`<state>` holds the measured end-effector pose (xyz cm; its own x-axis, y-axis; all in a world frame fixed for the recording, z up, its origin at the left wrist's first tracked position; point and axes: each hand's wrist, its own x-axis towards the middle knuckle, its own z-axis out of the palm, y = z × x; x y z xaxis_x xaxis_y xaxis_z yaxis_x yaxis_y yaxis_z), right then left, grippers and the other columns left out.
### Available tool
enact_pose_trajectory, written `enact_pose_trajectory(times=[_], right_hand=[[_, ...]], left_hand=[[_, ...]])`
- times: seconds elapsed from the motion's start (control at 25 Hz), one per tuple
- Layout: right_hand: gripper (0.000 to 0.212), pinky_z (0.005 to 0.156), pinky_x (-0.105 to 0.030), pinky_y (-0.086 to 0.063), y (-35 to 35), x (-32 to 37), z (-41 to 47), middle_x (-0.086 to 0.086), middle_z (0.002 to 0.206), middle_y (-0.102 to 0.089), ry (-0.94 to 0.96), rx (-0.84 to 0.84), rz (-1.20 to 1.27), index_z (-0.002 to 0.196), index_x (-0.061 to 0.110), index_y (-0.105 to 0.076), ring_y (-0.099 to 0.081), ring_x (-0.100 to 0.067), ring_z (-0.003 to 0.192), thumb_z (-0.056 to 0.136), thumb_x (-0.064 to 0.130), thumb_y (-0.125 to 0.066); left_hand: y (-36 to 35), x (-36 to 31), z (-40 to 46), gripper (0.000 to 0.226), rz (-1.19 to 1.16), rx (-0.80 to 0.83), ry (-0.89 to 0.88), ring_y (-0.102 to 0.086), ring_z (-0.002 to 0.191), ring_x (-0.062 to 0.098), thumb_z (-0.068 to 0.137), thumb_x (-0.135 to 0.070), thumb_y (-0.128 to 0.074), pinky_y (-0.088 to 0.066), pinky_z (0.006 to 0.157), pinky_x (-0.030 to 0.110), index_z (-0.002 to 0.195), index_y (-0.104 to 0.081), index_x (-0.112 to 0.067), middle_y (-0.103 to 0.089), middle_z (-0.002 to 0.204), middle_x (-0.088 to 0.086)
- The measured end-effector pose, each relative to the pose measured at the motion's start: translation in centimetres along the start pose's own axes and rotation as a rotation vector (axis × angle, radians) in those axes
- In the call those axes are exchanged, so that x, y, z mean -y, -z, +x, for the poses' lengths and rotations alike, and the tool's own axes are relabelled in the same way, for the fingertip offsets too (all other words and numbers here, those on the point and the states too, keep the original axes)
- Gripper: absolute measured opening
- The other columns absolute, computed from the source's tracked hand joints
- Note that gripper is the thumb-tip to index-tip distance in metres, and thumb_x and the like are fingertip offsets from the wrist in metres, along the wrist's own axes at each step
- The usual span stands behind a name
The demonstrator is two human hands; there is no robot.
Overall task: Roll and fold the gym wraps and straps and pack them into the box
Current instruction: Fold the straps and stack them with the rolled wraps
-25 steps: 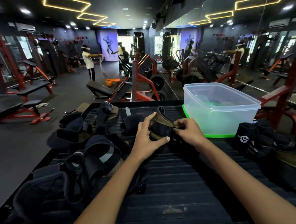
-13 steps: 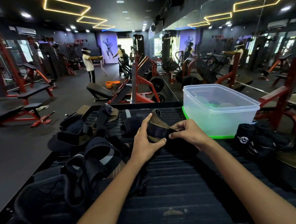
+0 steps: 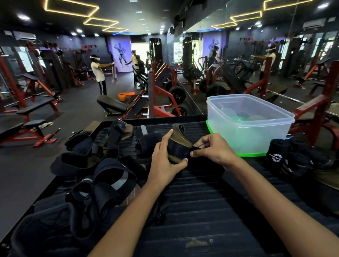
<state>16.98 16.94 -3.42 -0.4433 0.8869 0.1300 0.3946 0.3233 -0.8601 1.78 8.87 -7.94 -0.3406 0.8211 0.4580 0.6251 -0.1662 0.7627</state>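
Fingers (image 3: 170, 133) of the left hand (image 3: 164, 164) curl around a partly rolled strap (image 3: 178, 145), black outside with a tan lining, the index finger up on its top edge and the thumb under its near edge. Those of the right hand (image 3: 213, 149) pinch the strap's black free end just beside the roll, thumb and forefinger closed on it. Both hands hold the strap over the middle of the dark ribbed worktop (image 3: 199, 216), toward its far edge. A clear plastic box (image 3: 250, 127) stands open on a green lid at the far right corner, just beyond the right hand; whether anything is packed inside is hard to tell through its cloudy walls. Rolled black wraps (image 3: 285, 159) sit along the right edge, near the box. A loose heap of black straps and pads (image 3: 100, 184) covers the left side, from the far edge down to the near left corner.
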Motion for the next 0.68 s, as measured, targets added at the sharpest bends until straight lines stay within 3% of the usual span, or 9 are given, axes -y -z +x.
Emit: enact_pose_trajectory(times=[0.12,0.44,0.68], right_hand=[[0.019,0.061,-0.017,-0.047,-0.07,0.25,-0.38,0.000,0.067,-0.066,0.015,0.000,-0.033,0.073,0.013,-0.069,-0.060,-0.009,0.061,0.065,0.011,-0.086],[0.021,0.052,-0.009,-0.043,-0.20,0.35,-0.61,0.003,0.062,-0.064,0.029,-0.004,-0.039,0.068,0.015,-0.066,-0.057,-0.005,0.057,0.065,0.011,-0.087],[0.021,0.053,-0.006,-0.042,-0.38,0.12,-0.43,0.003,0.066,-0.065,0.038,-0.012,-0.032,0.068,0.018,-0.066,-0.058,-0.004,0.060,0.067,0.012,-0.086]], left_hand=[[-0.09,-0.12,-0.20,0.091,0.017,0.008,0.007,-0.046,0.111,0.005,0.072,-0.021,-0.080,-0.032,0.088,0.009,0.146,-0.029,-0.034,-0.048,0.122,-0.001],[-0.21,-0.01,-0.28,0.092,0.043,-0.004,0.033,-0.047,0.112,0.008,0.073,-0.026,-0.080,-0.034,0.091,0.016,0.147,-0.027,-0.034,-0.049,0.120,0.000],[-0.19,0.23,-0.22,0.095,0.057,-0.014,0.035,-0.049,0.115,0.013,0.070,-0.033,-0.083,-0.036,0.092,0.019,0.147,-0.027,-0.031,-0.050,0.123,0.003]])
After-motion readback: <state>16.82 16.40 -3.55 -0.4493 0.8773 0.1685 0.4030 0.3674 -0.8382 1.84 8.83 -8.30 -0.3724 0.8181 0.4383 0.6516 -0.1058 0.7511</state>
